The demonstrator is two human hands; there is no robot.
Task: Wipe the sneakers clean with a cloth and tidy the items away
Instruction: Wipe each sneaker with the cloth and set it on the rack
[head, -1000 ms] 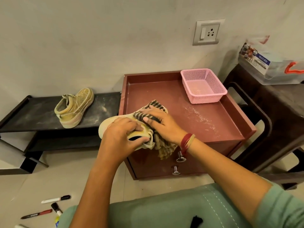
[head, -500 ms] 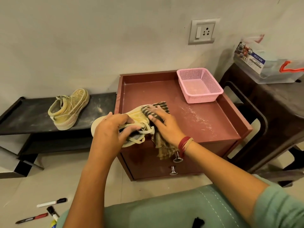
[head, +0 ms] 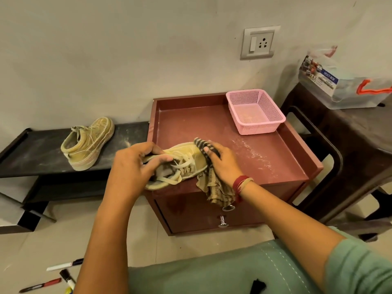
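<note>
Striped cloth [head: 214,189] on the toe!
Your left hand [head: 129,168] grips the sneaker [head: 191,158] at the heel; your right hand [head: 224,164] clutches the cloth against its toe.

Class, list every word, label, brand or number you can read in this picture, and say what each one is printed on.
"MULTI-BOX": on the paper label of the clear plastic storage box at the far right.
Smaller print on that label: too blurred to read.
Black- and red-capped marker pens on the floor: any print too small to read.
Nothing else readable.
</note>
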